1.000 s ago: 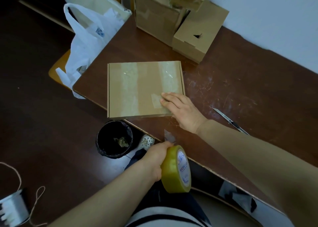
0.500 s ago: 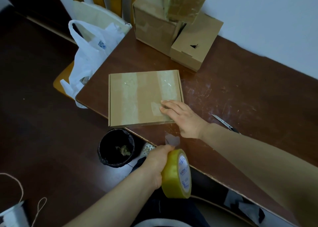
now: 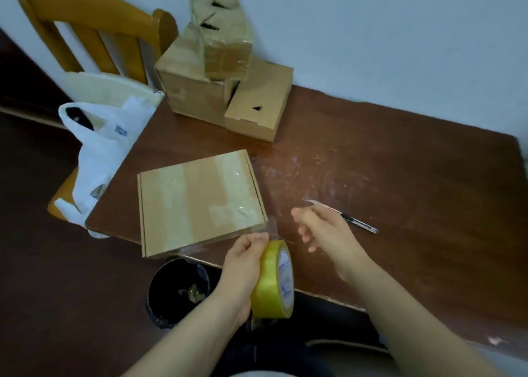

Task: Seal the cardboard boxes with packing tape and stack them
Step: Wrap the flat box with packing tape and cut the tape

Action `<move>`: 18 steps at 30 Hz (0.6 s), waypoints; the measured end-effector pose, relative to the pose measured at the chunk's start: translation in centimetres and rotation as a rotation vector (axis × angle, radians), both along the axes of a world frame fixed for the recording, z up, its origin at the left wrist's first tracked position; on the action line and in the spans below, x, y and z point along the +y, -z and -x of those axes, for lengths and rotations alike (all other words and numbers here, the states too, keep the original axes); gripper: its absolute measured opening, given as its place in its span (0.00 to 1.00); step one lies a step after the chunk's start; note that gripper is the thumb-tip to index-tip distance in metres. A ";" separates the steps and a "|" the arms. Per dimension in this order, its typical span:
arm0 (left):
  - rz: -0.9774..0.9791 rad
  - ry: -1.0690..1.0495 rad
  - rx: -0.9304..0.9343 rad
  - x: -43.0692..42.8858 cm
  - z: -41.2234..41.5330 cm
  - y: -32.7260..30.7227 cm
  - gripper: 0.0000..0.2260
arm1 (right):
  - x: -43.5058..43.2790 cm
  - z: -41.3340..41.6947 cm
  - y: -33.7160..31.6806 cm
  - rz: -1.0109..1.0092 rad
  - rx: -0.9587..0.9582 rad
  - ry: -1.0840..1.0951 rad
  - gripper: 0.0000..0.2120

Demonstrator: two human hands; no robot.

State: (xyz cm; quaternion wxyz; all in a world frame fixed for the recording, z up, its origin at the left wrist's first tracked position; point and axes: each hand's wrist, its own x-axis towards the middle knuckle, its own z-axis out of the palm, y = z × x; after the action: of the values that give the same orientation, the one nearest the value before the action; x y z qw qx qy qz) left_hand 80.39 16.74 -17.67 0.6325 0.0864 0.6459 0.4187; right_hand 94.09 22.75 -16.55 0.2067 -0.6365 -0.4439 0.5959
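A flat cardboard box (image 3: 197, 202) with strips of clear tape across its top lies at the near left corner of the brown table (image 3: 400, 176). My left hand (image 3: 243, 265) grips a yellow roll of packing tape (image 3: 275, 281) at the table's front edge, just below the box's near right corner. A short clear strip runs from the roll up towards that corner. My right hand (image 3: 323, 231) hovers blurred to the right of the box, fingers loosely curled, holding nothing. Three sealed boxes (image 3: 217, 71) are piled at the back against the wall.
A utility knife (image 3: 345, 217) lies on the table just beyond my right hand. A black waste bin (image 3: 177, 291) stands on the floor under the front edge. A wooden chair (image 3: 94, 34) with a white plastic bag (image 3: 103, 148) stands left of the table.
My right hand has lifted off the flat box and moved right. My left hand has raised the tape roll towards the box's near corner. The camera has tilted up.
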 end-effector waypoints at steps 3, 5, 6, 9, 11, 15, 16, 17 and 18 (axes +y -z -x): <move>-0.067 0.037 -0.011 0.8 -1.4 -0.6 0.07 | -3.8 -0.9 -0.8 0.043 0.000 -0.026 0.25; -0.105 0.085 -0.030 1.3 -2.3 -1.1 0.06 | -5.3 -1.0 -0.6 0.068 0.071 -0.029 0.32; -0.113 0.108 -0.034 1.5 -2.7 -1.4 0.06 | -5.6 -1.1 -0.5 0.063 0.085 -0.002 0.33; -0.114 0.192 -0.019 2.0 -4.0 -1.6 0.07 | -5.7 -2.0 -0.3 0.032 0.090 0.035 0.25; -0.114 0.240 0.051 2.0 -4.7 -1.7 0.09 | -6.0 -2.6 -0.3 -0.018 0.119 0.064 0.19; -0.265 0.304 0.234 2.1 -5.5 -2.1 0.10 | -6.7 -3.6 -0.5 -0.099 0.162 0.235 0.27; -0.316 0.314 0.257 2.2 -5.7 -2.1 0.08 | -6.8 -3.9 -0.5 -0.115 0.223 0.274 0.27; -0.354 0.337 0.283 2.4 -5.8 -2.1 0.06 | -6.7 -4.2 -0.5 -0.102 0.313 0.324 0.26; -0.386 0.365 0.319 2.5 -5.9 -2.2 0.05 | -6.7 -4.2 -0.8 -0.066 0.406 0.375 0.23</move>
State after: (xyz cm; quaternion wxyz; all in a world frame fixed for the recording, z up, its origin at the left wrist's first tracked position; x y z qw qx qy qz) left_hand 86.29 19.20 -15.52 0.5598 0.3841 0.6194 0.3942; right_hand 98.32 16.06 -15.75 0.4190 -0.5679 -0.2870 0.6477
